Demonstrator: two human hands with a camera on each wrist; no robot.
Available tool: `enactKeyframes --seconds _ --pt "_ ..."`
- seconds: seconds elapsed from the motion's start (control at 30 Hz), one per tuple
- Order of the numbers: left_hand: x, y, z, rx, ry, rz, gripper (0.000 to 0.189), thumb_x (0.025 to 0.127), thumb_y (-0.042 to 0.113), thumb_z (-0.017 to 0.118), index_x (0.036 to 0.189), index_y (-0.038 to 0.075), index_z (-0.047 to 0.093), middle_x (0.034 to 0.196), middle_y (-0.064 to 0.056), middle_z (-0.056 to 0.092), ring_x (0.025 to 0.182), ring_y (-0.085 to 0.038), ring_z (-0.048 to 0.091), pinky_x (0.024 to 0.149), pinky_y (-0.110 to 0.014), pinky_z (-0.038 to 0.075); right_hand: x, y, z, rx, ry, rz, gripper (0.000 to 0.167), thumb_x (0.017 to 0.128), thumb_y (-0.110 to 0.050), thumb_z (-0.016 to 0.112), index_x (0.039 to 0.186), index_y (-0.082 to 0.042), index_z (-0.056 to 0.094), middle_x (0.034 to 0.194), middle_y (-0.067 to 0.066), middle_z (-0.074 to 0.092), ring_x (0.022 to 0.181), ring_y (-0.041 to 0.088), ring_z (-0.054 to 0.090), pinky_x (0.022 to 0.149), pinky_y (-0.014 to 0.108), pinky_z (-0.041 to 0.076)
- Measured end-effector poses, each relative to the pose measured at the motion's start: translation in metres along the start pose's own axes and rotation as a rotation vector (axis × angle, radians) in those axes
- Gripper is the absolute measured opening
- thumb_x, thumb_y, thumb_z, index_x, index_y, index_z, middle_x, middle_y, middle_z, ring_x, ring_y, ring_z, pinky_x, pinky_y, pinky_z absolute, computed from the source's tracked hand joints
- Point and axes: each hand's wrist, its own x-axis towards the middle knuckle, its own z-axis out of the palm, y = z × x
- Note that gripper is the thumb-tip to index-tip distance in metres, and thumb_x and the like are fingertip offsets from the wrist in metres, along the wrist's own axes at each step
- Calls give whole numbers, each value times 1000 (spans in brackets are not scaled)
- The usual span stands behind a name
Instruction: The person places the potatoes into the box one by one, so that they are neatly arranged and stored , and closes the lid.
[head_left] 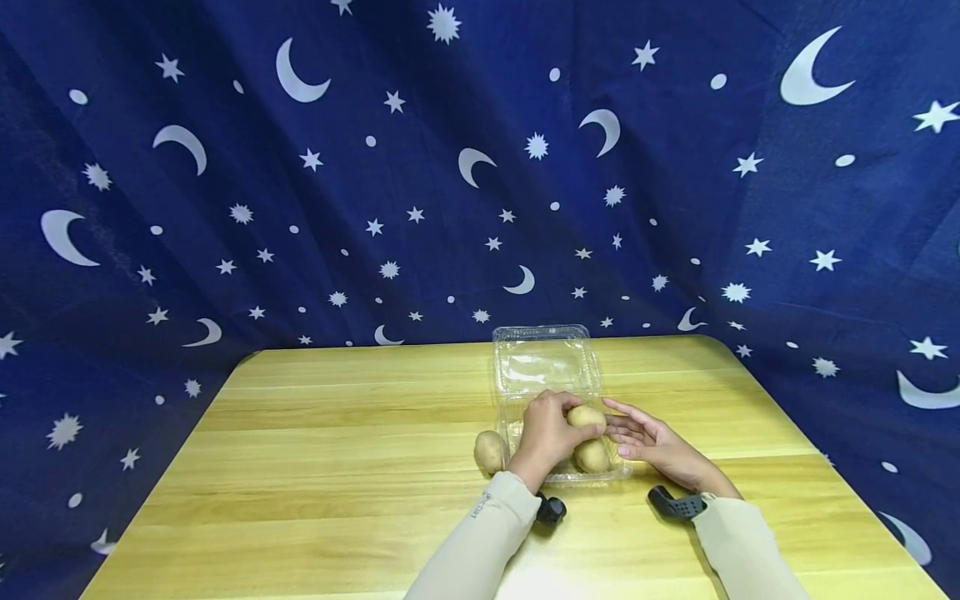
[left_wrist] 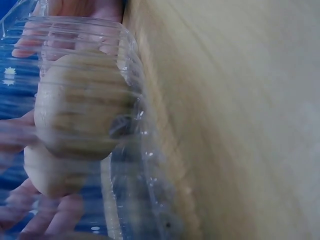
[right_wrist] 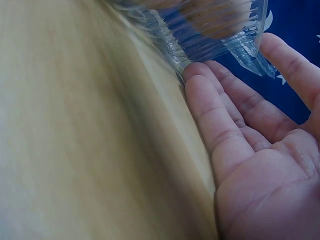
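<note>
Yellow wooden desk (head_left: pixel 337 450): our left grip (head_left: pixel 546 431) pinches tan oval potato (head_left: pixel 587 416) at clear plastic clamshell's (head_left: pixel 546 363) right; right grip (head_left: pixel 663 450) spread just beside.

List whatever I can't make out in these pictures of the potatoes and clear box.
Head view: part of the clear box, hidden behind the left hand; lettering on the left sleeve, too small to read.
Left wrist view: what the dark patch on the nearer potato is, blurred behind ribbed plastic.
Right wrist view: the rest of the potato, cut off by the top edge; part of the right hand, by the right edge.
</note>
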Motion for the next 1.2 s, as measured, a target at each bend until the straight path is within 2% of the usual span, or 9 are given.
enactKeyframes --seconds 0.23,0.6,0.97,1.2 --pt "0 -1 0 -19 1 -4 44 80 27 99 113 4 82 103 -6 81 86 -11 70 73 -18 55 0 1 0 -4 2 8 68 109 3 56 171 -7 30 152 -15 55 135 3 57 111 21 48" --pt "-1 -1 0 45 -7 -25 47 82 33 97 115 3 83 106 -7 83 98 -22 78 84 -24 59 0 -1 1 8 -12 -7 67 109 5 54 170 -10 33 153 -15 55 136 3 57 111 21 48" --pt "-1 -2 1 37 -2 -38 44 84 31 96 115 3 83 106 -8 82 96 -20 77 82 -24 59 2 0 1 17 -19 -27 66 109 4 55 170 -8 33 155 -13 55 136 4 57 111 21 48" --pt "-1 -1 0 15 9 -38 39 82 24 97 112 2 84 102 -8 83 83 -12 73 74 -21 58 1 0 1 19 -22 -31 67 109 3 56 170 -9 33 157 -8 54 137 6 57 112 22 48"
